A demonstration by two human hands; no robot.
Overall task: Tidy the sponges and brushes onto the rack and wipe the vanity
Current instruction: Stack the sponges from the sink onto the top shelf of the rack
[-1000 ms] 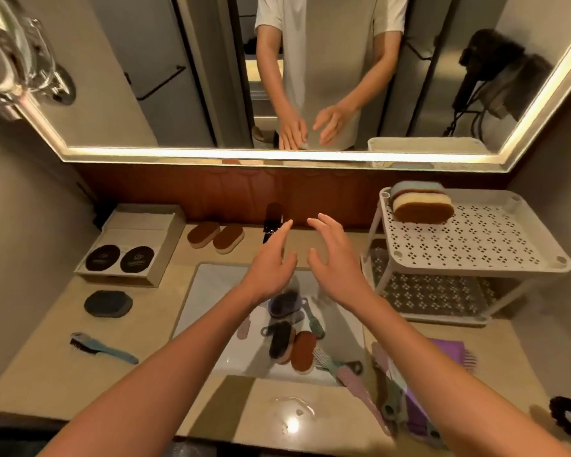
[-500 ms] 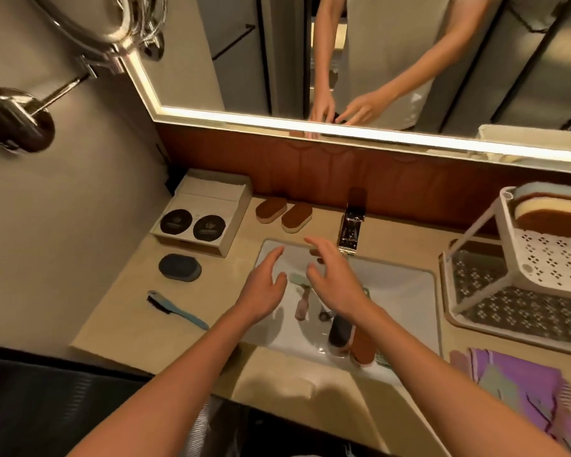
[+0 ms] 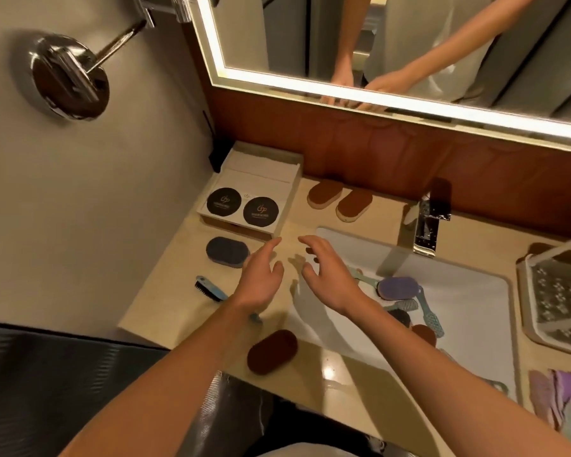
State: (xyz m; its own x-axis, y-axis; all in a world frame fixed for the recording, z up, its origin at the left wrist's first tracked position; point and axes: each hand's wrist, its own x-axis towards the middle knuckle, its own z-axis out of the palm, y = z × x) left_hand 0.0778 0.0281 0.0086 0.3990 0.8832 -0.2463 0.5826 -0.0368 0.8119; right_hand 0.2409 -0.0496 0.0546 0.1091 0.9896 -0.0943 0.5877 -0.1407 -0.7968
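My left hand (image 3: 261, 278) and my right hand (image 3: 327, 275) hover empty with fingers spread over the vanity top (image 3: 165, 298), left of the sink (image 3: 459, 324). Two brown sponges (image 3: 340, 199) lie by the back wall. A dark grey sponge (image 3: 226, 251) and a blue-handled brush (image 3: 210, 290) lie left of my left hand. One brown sponge (image 3: 272, 351) sits at the front edge. Several brushes, among them a purple one (image 3: 399, 286), lie in the sink. The white rack (image 3: 561, 301) shows at the right edge.
A white box with two black round lids (image 3: 244, 206) stands at the back left. The tap (image 3: 426, 222) rises behind the sink. Purple cloths (image 3: 561, 400) lie at the front right. A lit mirror (image 3: 409, 44) hangs above, and a chrome wall mount (image 3: 68, 77) is on the left.
My view has swung left and down. Both hands moved from above the sink to above the counter left of it. A brown sponge at the front edge came into view.
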